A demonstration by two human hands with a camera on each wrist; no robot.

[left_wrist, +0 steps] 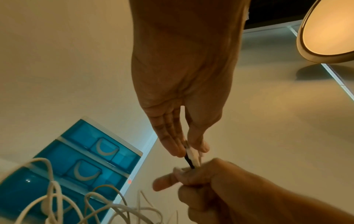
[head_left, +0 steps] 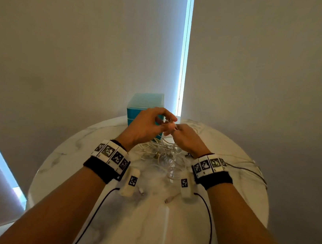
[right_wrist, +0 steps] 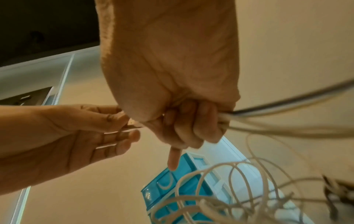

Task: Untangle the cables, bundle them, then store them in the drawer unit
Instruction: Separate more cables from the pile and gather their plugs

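A tangle of white cables (head_left: 163, 154) lies on the table in front of the blue translucent drawer unit (head_left: 146, 105). Both hands are raised together just above the tangle. My left hand (left_wrist: 191, 151) pinches a white connector (left_wrist: 193, 157) with a short black end between thumb and fingers. My right hand (right_wrist: 191, 133) is curled in a fist round a bunch of white cables and one dark cable (right_wrist: 268, 121), with its index finger pointing out. Loops of cable (right_wrist: 220, 189) hang below it. The drawers (left_wrist: 86, 166) look closed.
The round marble table (head_left: 111, 223) ends close to a wall and blinds. A loose white plug (head_left: 170, 199) lies near my wrists. A dark cable (head_left: 248, 170) trails toward the table's right edge. A ceiling lamp (left_wrist: 329, 30) shows overhead.
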